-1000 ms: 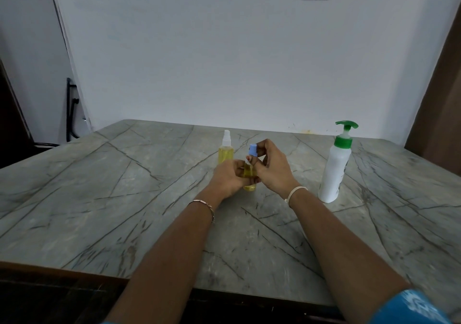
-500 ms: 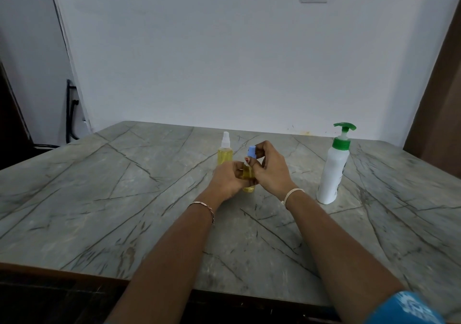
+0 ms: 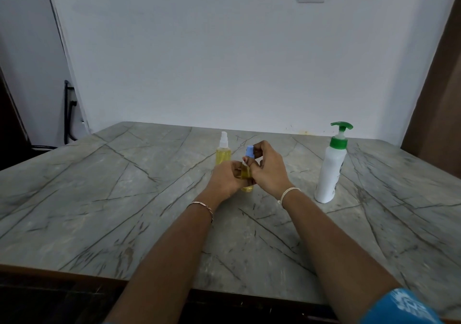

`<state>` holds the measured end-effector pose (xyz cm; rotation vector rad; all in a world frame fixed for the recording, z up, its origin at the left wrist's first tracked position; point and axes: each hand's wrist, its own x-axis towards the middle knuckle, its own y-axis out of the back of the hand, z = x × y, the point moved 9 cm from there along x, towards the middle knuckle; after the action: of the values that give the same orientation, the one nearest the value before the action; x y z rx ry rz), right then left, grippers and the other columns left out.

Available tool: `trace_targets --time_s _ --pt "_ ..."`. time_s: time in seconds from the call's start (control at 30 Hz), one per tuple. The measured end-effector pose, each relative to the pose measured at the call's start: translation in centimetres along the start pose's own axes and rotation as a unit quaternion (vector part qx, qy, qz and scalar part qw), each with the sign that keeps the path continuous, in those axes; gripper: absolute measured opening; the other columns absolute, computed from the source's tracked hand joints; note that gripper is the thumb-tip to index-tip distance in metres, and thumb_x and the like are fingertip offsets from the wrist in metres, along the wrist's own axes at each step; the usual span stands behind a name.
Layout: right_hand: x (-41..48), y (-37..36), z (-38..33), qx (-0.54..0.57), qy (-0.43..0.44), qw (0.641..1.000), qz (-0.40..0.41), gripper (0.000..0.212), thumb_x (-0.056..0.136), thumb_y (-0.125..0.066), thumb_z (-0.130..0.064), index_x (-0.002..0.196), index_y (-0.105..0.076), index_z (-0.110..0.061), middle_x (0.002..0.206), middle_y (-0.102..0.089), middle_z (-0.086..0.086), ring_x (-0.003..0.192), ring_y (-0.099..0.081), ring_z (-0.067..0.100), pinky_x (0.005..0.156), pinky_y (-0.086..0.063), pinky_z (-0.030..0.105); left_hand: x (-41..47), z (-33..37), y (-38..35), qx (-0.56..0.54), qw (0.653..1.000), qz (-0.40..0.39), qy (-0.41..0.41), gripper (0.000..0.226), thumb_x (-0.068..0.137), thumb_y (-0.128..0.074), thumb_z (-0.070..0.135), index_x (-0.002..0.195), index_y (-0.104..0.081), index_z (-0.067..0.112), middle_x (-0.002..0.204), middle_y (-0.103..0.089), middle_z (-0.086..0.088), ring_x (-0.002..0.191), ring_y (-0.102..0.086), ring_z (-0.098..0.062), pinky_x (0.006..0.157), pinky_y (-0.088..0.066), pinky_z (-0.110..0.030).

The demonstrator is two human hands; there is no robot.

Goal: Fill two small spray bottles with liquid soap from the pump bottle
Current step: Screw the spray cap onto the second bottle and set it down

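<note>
A small spray bottle (image 3: 247,173) of yellow liquid stands on the grey marble table (image 3: 124,198). My left hand (image 3: 225,180) grips its body. My right hand (image 3: 268,167) pinches its blue spray cap (image 3: 249,152) on top; most of the bottle is hidden by my fingers. A second small spray bottle (image 3: 223,152) with a clear white cap, also holding yellow liquid, stands just behind my left hand. The white pump bottle (image 3: 330,169) with a green pump stands upright to the right, apart from my hands.
The table reaches to a white wall at the back and has a dark front edge near me. A brown panel (image 3: 439,99) rises at the right. A black metal frame (image 3: 68,114) stands off the table's far left corner.
Both hands stay on the blue-capped bottle. My right fingers have shifted slightly around the cap. The bottles on the table have not moved.
</note>
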<state>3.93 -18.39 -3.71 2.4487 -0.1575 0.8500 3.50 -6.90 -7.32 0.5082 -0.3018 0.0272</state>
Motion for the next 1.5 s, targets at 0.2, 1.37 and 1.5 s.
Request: trace_targets --time_s 0.2,1.37,1.5 --pt "-0.3 0.1 0.2 0.029 -0.004 1.0 0.005 0.022 0.09 -0.066 -0.025 0.104 -0.05 -0.021 0.094 -0.057 -0.011 0.068 -0.051 0.004 0.063 -0.043 0.022 0.0 -0.1 -0.2 0.002 1.0 -0.017 0.006 0.042 0.076 -0.079 0.015 0.114 -0.063 0.006 0.101 -0.068 0.0 0.094 -0.063 -0.012 0.089 -0.05 -0.026" --pt "0.7 -0.9 4.8 0.011 -0.113 0.988 -0.101 0.049 0.071 -0.085 -0.026 0.11 -0.063 -0.009 0.099 -0.068 0.005 0.088 -0.064 0.018 0.08 -0.052 0.028 0.9 -3.1 5.8 -0.011 0.991 0.041 0.124 0.029 0.063 -0.085 -0.004 0.085 -0.067 0.004 0.089 -0.073 -0.017 0.084 -0.072 -0.024 0.078 -0.059 -0.036" --pt "1.4 -1.2 5.2 0.011 -0.121 0.987 -0.108 0.046 0.072 -0.084 -0.021 0.111 -0.063 -0.008 0.1 -0.068 0.006 0.088 -0.062 0.018 0.079 -0.048 0.026 1.0 -4.7 8.2 -0.043 0.978 0.11 0.172 0.028 0.063 -0.085 -0.004 0.075 -0.062 0.006 0.087 -0.071 -0.022 0.073 -0.07 -0.027 0.069 -0.06 -0.035"
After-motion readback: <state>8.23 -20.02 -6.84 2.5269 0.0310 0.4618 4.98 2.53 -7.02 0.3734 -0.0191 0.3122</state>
